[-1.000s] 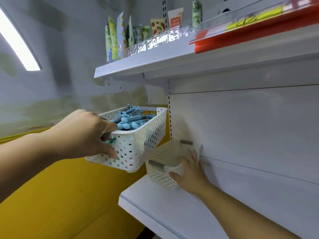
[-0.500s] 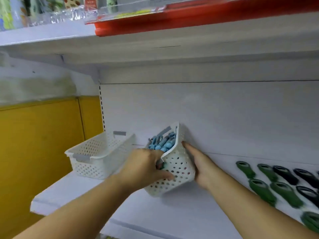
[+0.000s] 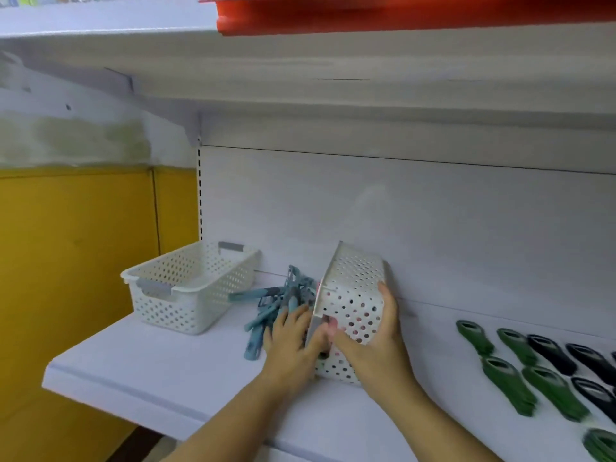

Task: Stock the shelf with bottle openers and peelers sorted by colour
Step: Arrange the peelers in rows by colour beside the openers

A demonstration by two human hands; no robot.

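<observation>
A white perforated basket (image 3: 358, 281) lies tipped on its side on the white shelf (image 3: 150, 371), with its opening facing left. Several blue peelers (image 3: 278, 300) spill out of it in a loose heap onto the shelf. My left hand (image 3: 290, 341) holds the basket's rim, its fingers reaching over the peelers. My right hand (image 3: 376, 341) grips the basket's perforated wall from the right. Green bottle openers (image 3: 510, 375) and black bottle openers (image 3: 553, 355) lie in rows at the right.
A second white basket (image 3: 186, 288) stands upright at the shelf's left end and looks empty. An upper shelf (image 3: 300, 61) with a red price strip hangs overhead. A yellow wall (image 3: 76, 261) lies beyond the shelf's left edge.
The basket of peelers came from the air at the left onto the shelf and tipped fully onto its side. The blue peelers slid out to the left. My view turned right.
</observation>
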